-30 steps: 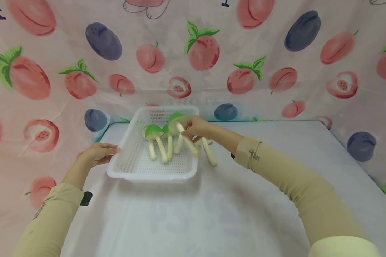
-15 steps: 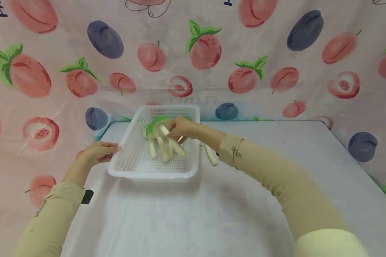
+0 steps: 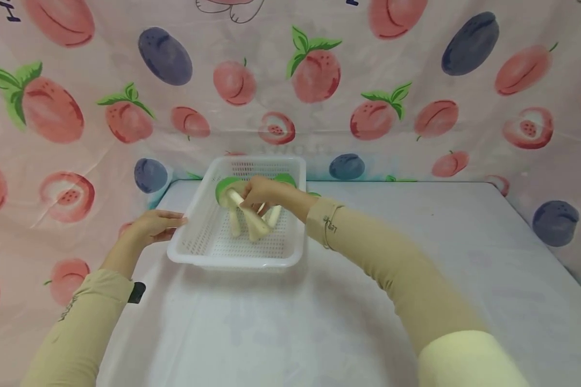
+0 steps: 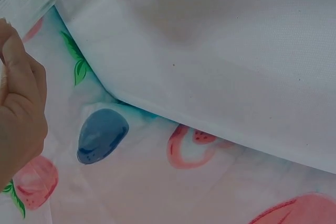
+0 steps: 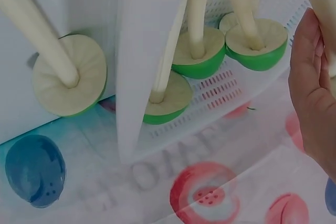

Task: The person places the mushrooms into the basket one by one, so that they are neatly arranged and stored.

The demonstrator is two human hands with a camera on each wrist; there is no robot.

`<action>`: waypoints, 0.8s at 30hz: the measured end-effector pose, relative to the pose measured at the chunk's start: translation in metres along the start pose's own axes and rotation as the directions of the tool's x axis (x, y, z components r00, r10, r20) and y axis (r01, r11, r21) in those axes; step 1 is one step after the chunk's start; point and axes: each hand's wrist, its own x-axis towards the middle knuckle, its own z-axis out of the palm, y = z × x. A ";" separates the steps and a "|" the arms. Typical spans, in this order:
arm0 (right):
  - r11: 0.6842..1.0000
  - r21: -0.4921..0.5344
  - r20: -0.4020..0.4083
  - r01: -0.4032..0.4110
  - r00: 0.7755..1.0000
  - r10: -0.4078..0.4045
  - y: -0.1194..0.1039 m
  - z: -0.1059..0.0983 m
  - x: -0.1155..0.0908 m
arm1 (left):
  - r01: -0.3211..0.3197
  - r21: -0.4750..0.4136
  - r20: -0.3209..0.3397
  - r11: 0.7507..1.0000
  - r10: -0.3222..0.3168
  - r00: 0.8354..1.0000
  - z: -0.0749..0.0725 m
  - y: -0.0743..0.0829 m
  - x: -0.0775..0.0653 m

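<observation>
My right hand (image 3: 261, 191) holds a toy mushroom (image 3: 247, 211) with a green cap and cream stem by its stem, over the left part of a white plastic basket (image 3: 237, 262). Several similar mushrooms lie inside, partly hidden behind the hand; the right wrist view shows their green caps (image 5: 260, 59) toward the far wall. My left hand (image 3: 156, 227) grips the basket's left rim, thumb above and fingers below. Outside, right of the basket, another mushroom (image 5: 68, 77) rests on the table, mostly covered by the right forearm in the head view.
The basket stands near the back of a white-covered table (image 3: 368, 301). Behind and to the left hangs a fruit-print cloth (image 3: 314, 129), close to the basket's far side. The table's right edge slopes away at the far right.
My right hand has carried the mushroom leftward across the basket, beside the leftmost mushrooms there. The left hand stays at the rim. The forearm now covers most of the mushroom outside.
</observation>
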 end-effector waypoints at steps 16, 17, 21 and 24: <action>0.999 0.005 0.059 -0.054 0.997 0.054 -0.004 0.022 0.036 | 0.005 -0.032 0.009 0.999 -0.004 1.000 0.002 0.005 -0.004; 0.998 0.008 0.062 -0.059 0.996 0.058 -0.004 0.023 0.037 | 0.006 -0.028 0.008 1.000 -0.006 1.000 0.002 0.005 -0.004; 0.997 0.036 0.062 -0.072 0.996 0.070 -0.004 0.028 0.040 | 0.011 -0.006 0.006 1.000 -0.011 1.000 0.003 0.006 -0.005; 0.993 0.058 0.070 -0.099 0.993 0.095 -0.002 0.033 0.046 | 0.015 0.008 0.001 1.000 -0.015 1.000 0.003 0.008 -0.006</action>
